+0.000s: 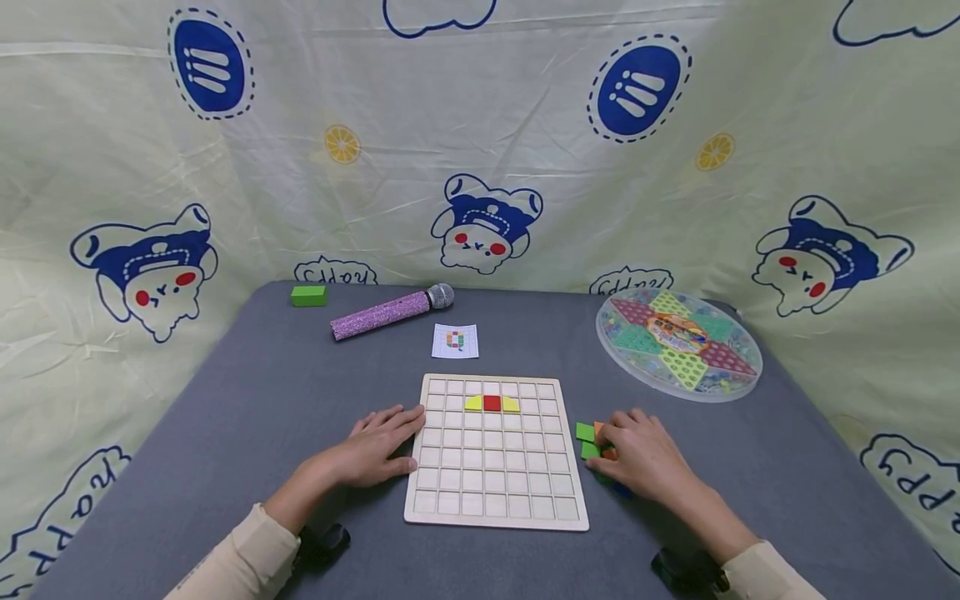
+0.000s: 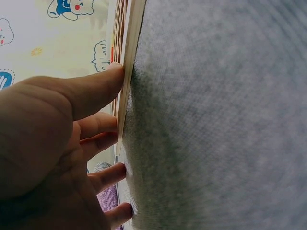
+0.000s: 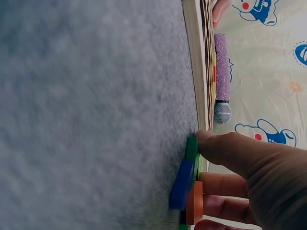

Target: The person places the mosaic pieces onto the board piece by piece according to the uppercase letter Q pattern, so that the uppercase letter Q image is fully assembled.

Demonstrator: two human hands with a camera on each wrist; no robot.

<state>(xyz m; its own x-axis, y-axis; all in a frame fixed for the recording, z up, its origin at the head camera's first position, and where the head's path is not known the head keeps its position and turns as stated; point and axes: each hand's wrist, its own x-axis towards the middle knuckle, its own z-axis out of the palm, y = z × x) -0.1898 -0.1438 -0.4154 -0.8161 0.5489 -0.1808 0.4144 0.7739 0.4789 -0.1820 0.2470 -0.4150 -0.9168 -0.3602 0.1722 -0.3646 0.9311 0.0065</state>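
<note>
A light wooden grid board [image 1: 461,481] lies on the table between both hands. In one of its upper rows, a red square tile [image 1: 492,403] sits between two yellow pieces, the left yellow piece [image 1: 473,404] and the right yellow piece [image 1: 511,405]. My left hand [image 1: 384,447] rests against the board's left edge, thumb and fingertips touching it with fingers extended. Right of the board, my right hand [image 1: 647,454] reaches over a small pile of tiles and touches them. A green tile [image 1: 585,432], an orange tile [image 3: 194,203] and a blue tile [image 3: 181,185] show there; the hand partly covers the pile.
Behind the board lies a small card [image 1: 455,342] with a coloured pattern. A purple glittery microphone [image 1: 382,315] and a green block [image 1: 309,296] are at the back left. At the back right is a round Chinese checkers board [image 1: 682,346]. A printed cloth [image 1: 487,100] hangs behind the table.
</note>
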